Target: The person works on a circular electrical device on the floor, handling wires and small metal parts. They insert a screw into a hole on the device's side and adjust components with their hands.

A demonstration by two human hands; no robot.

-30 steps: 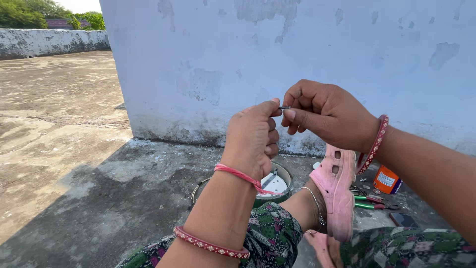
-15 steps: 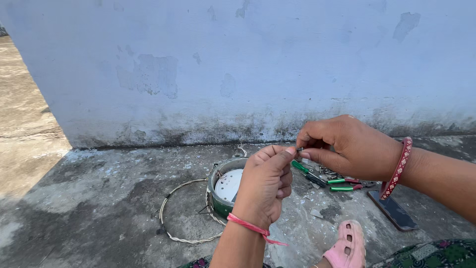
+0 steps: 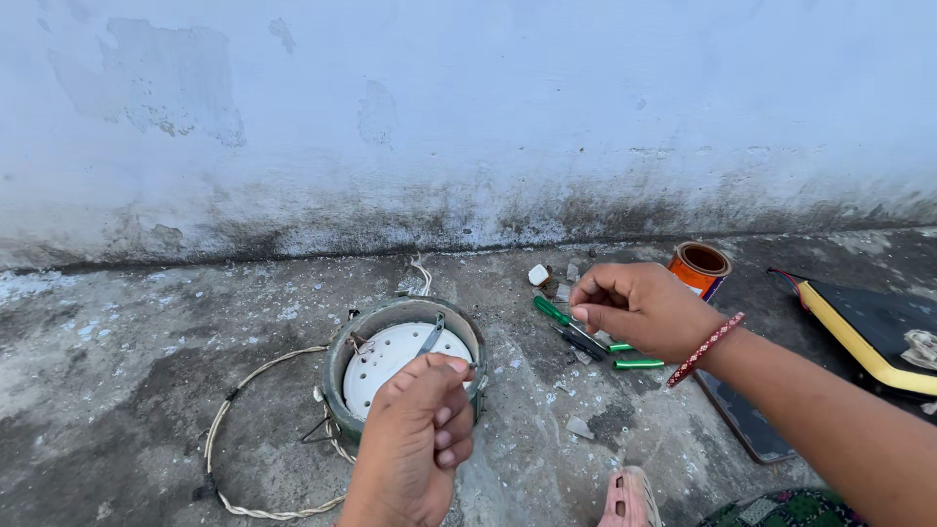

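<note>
My left hand point(image 3: 422, 437) hovers over the near rim of a round metal heater point(image 3: 337, 376) that holds a white perforated plate point(image 3: 386, 356); its fingers are curled shut, and nothing shows inside them. My right hand point(image 3: 639, 312), wearing a red bracelet, is half curled just above several green-handled screwdrivers point(image 3: 551, 310) lying on the concrete. Whether its fingertips pinch anything small is hidden. The two hands are apart.
A braided white cord point(image 3: 244, 459) loops left of the heater. An orange tin point(image 3: 700, 268), a dark flat phone point(image 3: 747, 420) and a yellow-edged black slab point(image 3: 869, 337) lie to the right. A stained white wall point(image 3: 468, 117) stands behind. A pink sandal point(image 3: 630, 500) is at the bottom edge.
The hands, pinched together on a tiny part in front of me, have separated and dropped. The left went down to the heater, the right to the screwdrivers. The view tilted down.
</note>
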